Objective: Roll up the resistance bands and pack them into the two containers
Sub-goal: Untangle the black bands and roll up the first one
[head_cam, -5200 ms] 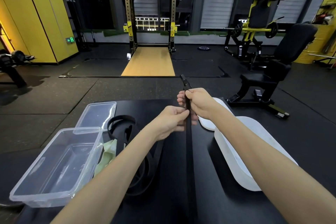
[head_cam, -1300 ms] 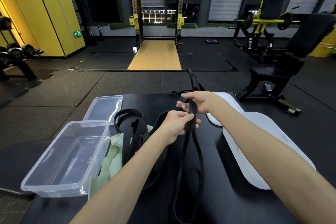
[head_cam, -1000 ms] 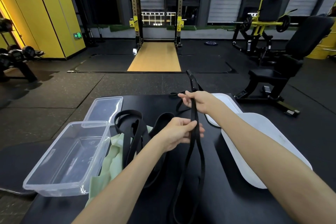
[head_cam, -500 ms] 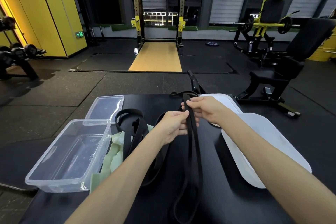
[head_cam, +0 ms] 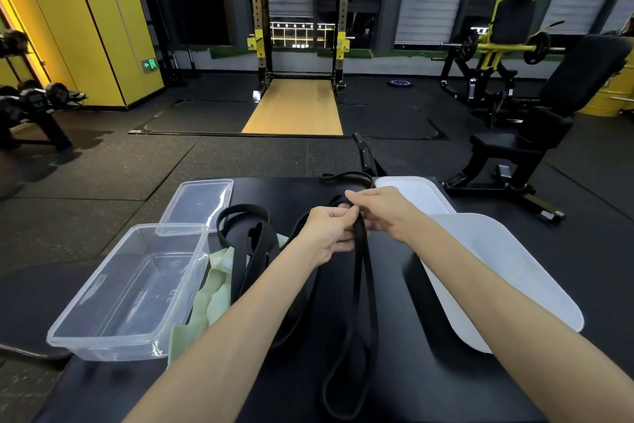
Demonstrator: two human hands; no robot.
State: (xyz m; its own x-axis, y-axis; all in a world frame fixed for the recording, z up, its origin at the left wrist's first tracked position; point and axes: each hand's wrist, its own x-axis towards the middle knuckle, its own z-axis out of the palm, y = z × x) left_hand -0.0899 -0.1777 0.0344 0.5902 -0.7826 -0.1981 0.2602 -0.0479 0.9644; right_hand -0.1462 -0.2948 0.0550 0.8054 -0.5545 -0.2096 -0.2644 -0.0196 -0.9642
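Plastic tub (head_cam: 130, 292) w/ lid (head_cam: 200, 203) behind; bands (head_cam: 240, 271) beside.

Dim gym light, wide-angle edge distortion

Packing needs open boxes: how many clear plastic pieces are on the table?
2: an open clear tub at the left edge of the table, and a flat clear lid just behind it. Nothing seems hidden.
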